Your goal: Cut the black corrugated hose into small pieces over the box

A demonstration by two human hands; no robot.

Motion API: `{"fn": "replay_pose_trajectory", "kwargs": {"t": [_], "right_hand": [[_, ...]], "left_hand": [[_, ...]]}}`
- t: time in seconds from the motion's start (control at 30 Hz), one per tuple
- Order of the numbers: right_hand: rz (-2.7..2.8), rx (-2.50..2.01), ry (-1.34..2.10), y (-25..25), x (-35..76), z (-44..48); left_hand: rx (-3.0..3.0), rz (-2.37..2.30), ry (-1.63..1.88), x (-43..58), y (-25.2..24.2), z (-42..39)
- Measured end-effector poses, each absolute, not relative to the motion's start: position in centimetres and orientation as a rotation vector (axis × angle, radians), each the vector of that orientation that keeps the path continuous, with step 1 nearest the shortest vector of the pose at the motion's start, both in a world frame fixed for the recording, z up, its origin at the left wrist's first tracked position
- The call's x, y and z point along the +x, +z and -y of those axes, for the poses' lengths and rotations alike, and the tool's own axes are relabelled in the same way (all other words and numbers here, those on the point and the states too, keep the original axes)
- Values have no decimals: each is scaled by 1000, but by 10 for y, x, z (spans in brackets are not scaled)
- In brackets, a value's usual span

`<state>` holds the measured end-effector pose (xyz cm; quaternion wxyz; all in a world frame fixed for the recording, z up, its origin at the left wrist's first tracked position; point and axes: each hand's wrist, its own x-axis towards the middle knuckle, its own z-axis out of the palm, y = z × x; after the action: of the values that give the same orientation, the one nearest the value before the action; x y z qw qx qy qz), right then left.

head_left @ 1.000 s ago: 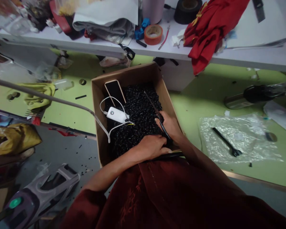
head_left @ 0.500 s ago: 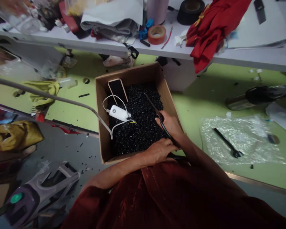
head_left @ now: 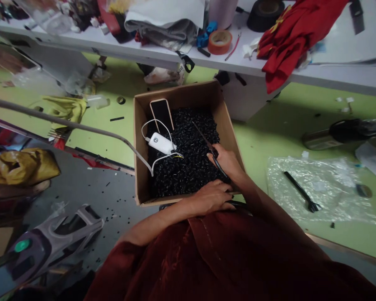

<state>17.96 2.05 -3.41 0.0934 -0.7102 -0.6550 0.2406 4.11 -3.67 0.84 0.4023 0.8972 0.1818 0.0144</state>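
My right hand (head_left: 228, 162) is closed around scissors (head_left: 204, 138), whose dark blades point up and left over the cardboard box (head_left: 231, 129). A black tube (head_left: 221, 169) runs from the scissors down toward my left hand (head_left: 210, 195). My left hand lies over the box's near edge, its fingers bent around the tube, which shows again by my lap. Many short black pieces (head_left: 191, 175) fill the box bottom. On them rest a phone (head_left: 162, 115) with a dark screen and a white device (head_left: 161, 143) with a white cable.
A grey cord (head_left: 97, 133) crosses from the left into the box. On the green surface to the right, a plastic bag (head_left: 332, 188) lies under a black forked strip (head_left: 301, 191). Orange tape (head_left: 219, 42) and a red cloth (head_left: 297, 42) sit on the shelf (head_left: 163, 56) behind.
The whole view has shifted, so the box appears farther right and slightly higher. My right hand still holds the scissors. Less of the tube shows between my hands.
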Motion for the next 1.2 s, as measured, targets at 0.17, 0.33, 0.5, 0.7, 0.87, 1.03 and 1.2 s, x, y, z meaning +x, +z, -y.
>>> {"fn": "replay_pose_trajectory", "kwargs": {"t": [0.17,0.33,0.5,0.7,0.87,1.03,1.2], "right_hand": [[1764,-1937,848,-35,182,-23],[1726,-1794,1087,-31,183,-23],[1485,-1627,1459,-27,179,-20],[1496,-1616,1441,-29,183,-18],[1613,-1617,1406,-21,185,-15],[1691,-1537,1289,-15,185,-13],[1757,-1433,1351,-9,188,-9]], "left_hand": [[2058,-577,93,20,21,35],[1556,-840,229,-6,36,34],[933,-930,563,-15,39,29],[633,-839,744,0,41,9],[696,-838,674,16,49,-13],[794,-832,764,21,50,-27],[724,-863,878,13,49,-30]]}}
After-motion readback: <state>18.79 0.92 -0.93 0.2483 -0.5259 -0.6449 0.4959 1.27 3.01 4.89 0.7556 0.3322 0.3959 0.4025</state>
